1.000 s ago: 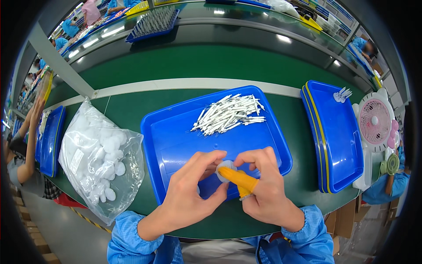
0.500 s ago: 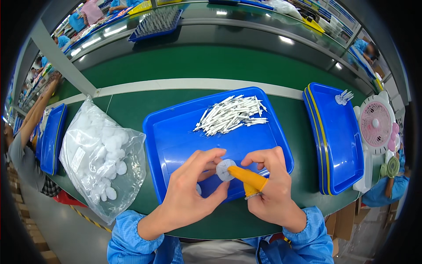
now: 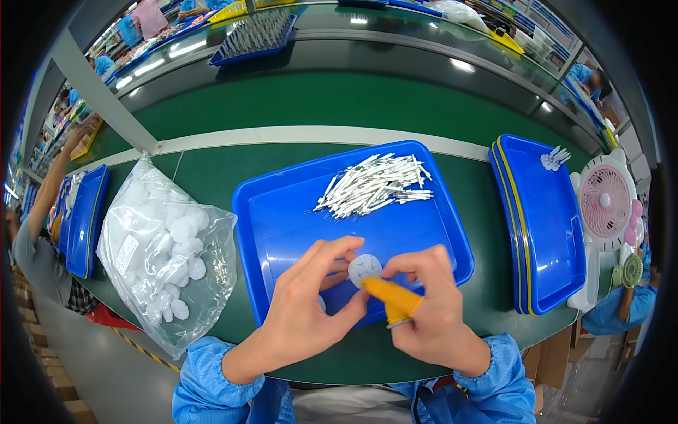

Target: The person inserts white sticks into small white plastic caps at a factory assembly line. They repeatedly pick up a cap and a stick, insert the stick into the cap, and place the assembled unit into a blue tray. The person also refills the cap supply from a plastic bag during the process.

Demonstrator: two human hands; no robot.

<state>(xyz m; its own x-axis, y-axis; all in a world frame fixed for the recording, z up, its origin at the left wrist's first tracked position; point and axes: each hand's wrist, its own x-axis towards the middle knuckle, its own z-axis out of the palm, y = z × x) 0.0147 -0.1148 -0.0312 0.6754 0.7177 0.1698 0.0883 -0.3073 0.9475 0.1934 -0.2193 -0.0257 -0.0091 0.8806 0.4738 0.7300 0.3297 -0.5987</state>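
Observation:
A round, translucent whitish disc (image 3: 364,270) with faint lines across its face is held over the near part of a blue tray (image 3: 282,201). My left hand (image 3: 304,300) curls round its left side, thumb and fingers closed on it. At the disc's right edge is my right hand (image 3: 431,304), with a yellow cover on one digit; that digit and a bent fingertip close on the rim. In the tray's far part lies a pile of thin white sticks with wire ends (image 3: 372,185). Another pale round piece shows partly behind my left hand.
A clear plastic bag of white discs (image 3: 166,247) lies left of the tray. Stacked blue and yellow trays (image 3: 544,233) stand at right, beside a pink-and-white fan (image 3: 604,198). Another person's arm (image 3: 53,184) reaches in at far left, near more blue trays (image 3: 86,222).
My right hand's yellow-covered digit has shifted from the disc's middle to its lower right edge, and the bent fingertip has come in to the rim. My left hand stays put.

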